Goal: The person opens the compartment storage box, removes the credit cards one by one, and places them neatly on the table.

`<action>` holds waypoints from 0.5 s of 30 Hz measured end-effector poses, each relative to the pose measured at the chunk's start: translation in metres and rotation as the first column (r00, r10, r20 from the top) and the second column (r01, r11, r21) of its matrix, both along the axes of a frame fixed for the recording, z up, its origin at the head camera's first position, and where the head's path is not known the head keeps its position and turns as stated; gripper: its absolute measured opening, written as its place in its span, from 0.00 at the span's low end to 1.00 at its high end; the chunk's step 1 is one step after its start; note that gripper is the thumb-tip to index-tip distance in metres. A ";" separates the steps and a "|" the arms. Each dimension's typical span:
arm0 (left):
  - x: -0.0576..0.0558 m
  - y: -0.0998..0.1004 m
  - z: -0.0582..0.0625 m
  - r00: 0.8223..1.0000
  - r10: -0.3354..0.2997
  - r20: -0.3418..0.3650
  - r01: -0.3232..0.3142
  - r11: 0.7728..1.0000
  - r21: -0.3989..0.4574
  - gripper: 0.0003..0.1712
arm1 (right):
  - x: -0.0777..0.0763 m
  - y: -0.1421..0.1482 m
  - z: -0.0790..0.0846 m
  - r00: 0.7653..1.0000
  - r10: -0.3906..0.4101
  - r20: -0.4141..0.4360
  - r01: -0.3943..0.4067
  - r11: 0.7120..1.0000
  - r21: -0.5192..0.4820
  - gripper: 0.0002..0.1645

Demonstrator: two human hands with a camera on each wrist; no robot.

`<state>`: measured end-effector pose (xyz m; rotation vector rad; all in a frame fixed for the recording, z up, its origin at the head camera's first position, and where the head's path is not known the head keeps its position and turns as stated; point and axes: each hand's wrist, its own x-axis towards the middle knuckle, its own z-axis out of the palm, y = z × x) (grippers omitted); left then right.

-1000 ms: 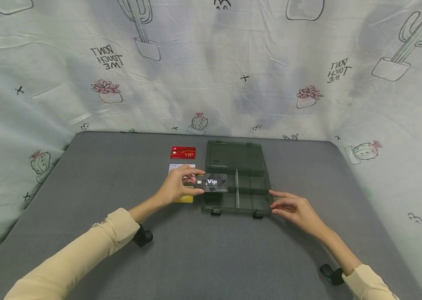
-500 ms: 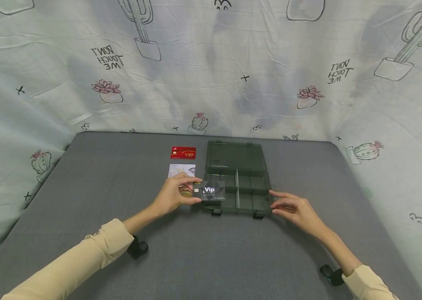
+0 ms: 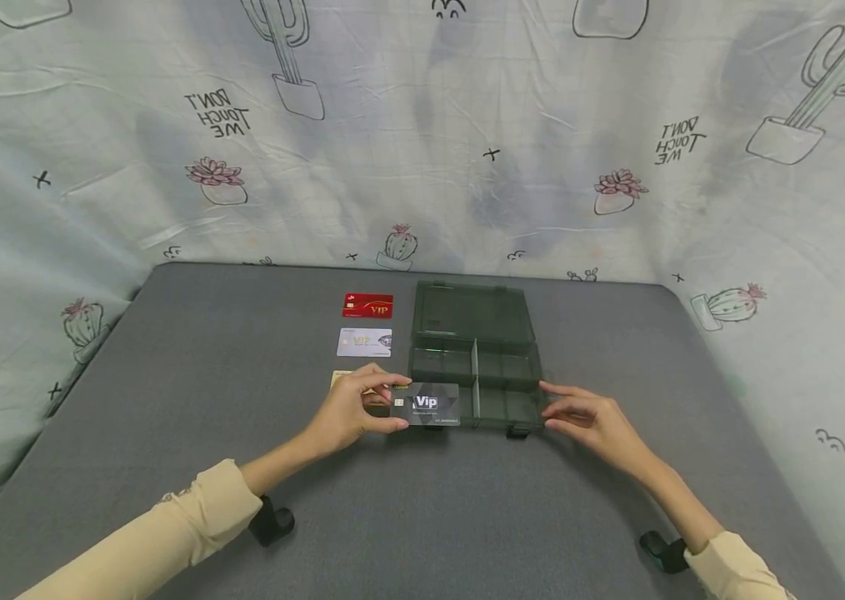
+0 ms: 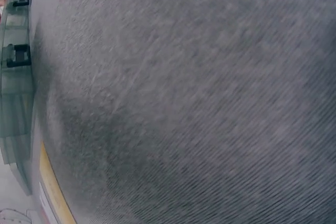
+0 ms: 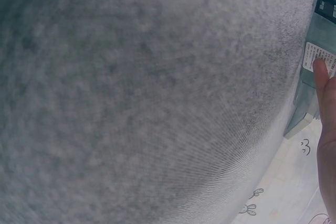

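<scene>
My left hand (image 3: 347, 408) pinches a dark grey bank-style card (image 3: 426, 406) printed "Vip" by its left end, thumb below and fingers above. The card overlaps the front left compartment of a translucent green divided box (image 3: 507, 396) whose lid lies back. My right hand (image 3: 595, 421) is at the box's right side with fingers extended; in the right wrist view a fingertip (image 5: 319, 66) touches the white label (image 5: 316, 57) on its wall. Left of the box, a gold card (image 3: 339, 378) is mostly hidden behind my left hand.
A white VIP card (image 3: 364, 342) and a red VIP card (image 3: 367, 305) lie in a column beyond the gold one. The box's lid (image 3: 473, 312) rests toward the back of the grey table (image 3: 422, 517). A cactus-print cloth (image 3: 422, 125) hangs behind.
My left hand has come nearer the table's front with the dark card, then slightly right. The white card is now uncovered, the gold one more covered. My right hand stays put.
</scene>
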<state>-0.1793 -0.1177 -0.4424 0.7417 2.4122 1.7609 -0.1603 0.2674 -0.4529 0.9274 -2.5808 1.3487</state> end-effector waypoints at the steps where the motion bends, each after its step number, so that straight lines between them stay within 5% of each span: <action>1: 0.002 0.000 0.000 1.000 0.001 -0.002 -0.001 1.000 -0.006 0.29 | 0.000 0.000 0.000 1.000 0.001 0.000 -0.001 1.000 0.000 0.12; 15: 0.017 -0.005 -0.008 1.000 -0.024 -0.020 0.023 0.998 -0.060 0.30 | 0.004 -0.008 0.010 1.000 -0.020 -0.006 0.020 1.000 0.021 0.13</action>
